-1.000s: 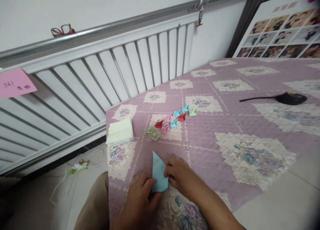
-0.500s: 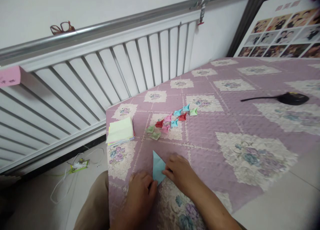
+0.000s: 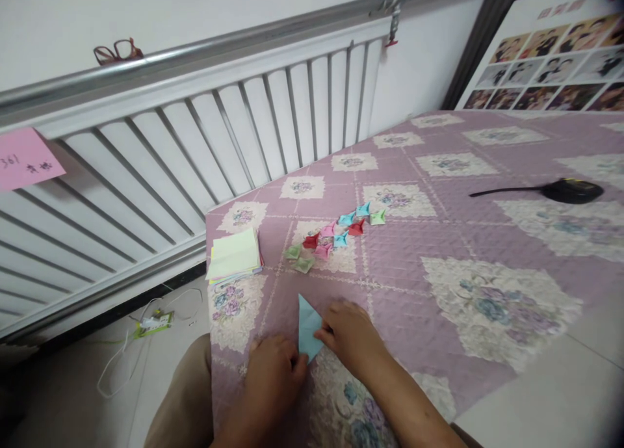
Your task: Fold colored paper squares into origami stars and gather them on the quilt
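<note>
Blue paper points away from the body, long axis lengthwise, both hands' fingers pressing its edges.

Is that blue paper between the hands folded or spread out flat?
Folded: the blue paper shows slanting edges meeting in a point, with a crease line across it.

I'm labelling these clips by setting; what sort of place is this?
Probably a room in a home: a white ribbed radiator, a purple floral quilted cloth, and a large board of couple photos.
</note>
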A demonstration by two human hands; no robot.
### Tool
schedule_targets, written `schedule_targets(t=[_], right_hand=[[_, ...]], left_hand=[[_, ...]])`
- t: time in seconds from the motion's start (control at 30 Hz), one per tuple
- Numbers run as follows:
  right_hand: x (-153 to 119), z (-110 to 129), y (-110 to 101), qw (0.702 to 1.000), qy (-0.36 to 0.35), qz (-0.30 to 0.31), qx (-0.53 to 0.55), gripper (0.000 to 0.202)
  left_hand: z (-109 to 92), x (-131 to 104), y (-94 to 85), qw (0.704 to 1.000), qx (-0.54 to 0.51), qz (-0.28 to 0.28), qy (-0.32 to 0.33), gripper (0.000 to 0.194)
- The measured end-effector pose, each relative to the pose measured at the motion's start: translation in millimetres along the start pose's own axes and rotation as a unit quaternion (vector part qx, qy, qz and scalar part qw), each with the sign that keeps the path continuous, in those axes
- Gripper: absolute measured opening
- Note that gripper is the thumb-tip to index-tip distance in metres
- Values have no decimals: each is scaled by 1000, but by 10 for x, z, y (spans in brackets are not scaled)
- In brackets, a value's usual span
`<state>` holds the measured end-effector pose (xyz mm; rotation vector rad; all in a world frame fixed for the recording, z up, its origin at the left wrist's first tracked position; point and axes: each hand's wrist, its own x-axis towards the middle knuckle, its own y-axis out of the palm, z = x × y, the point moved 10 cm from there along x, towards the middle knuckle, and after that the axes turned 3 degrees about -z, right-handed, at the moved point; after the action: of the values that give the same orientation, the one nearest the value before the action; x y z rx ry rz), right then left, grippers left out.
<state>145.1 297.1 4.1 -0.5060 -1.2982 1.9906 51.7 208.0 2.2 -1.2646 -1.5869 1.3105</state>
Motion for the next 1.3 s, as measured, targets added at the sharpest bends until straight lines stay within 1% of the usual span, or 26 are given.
schedule_targets(t=[0.17, 0.27, 0.33, 0.37, 0.4, 0.5, 0.57, 0.7, 0.87, 1.0, 1.1, 1.2, 1.23, 1.3], right_hand=[[14, 2, 20, 1000, 12, 10, -9, 15], [17, 10, 8, 1000, 9, 5, -12, 14], [13, 12, 7, 1000, 6, 3, -14, 14], [11, 11, 9, 1000, 6, 2, -16, 14], [8, 11, 11, 1000, 6, 0, -17, 14], [5, 18, 12, 1000, 5, -5, -17, 13], [7, 14, 6, 1000, 10, -6, -12, 13], [5, -58, -21, 1000, 29, -8, 3, 13], [-30, -249, -101, 997, 58, -42, 16, 12], [-68, -302, -147, 996, 54, -59, 28, 12], [-92, -247, -234, 994, 44, -94, 34, 8], [-91, -56, -295, 989, 9, -138, 55, 6], [-77, 42, -271, 988, -14, -138, 65, 7], [-41, 262, -156, 988, -67, -107, 85, 13]], left_hand=[[-7, 3, 2, 1000, 3, -7, 6, 19], [17, -13, 13, 1000, -4, -16, 9, 16], [38, -35, 15, 999, -10, -36, 19, 11], [31, -49, 14, 998, -12, -51, 34, 6], [10, -63, 12, 996, -10, -68, 58, 8], [-96, -106, 55, 984, 8, -99, 148, 37], [-113, -98, 128, 980, 26, -88, 174, 44], [-57, -47, 269, 985, 45, -16, 167, 44], [-10, -61, 284, 986, 54, 29, 157, 46], [-13, -69, 273, 986, 37, 45, 155, 44], [-30, -68, 237, 987, 21, 44, 152, 45], [-47, -66, 210, 987, 10, 43, 152, 48], [-54, -66, 210, 987, 8, 42, 154, 49], [-64, -66, 221, 987, 8, 40, 157, 51]])
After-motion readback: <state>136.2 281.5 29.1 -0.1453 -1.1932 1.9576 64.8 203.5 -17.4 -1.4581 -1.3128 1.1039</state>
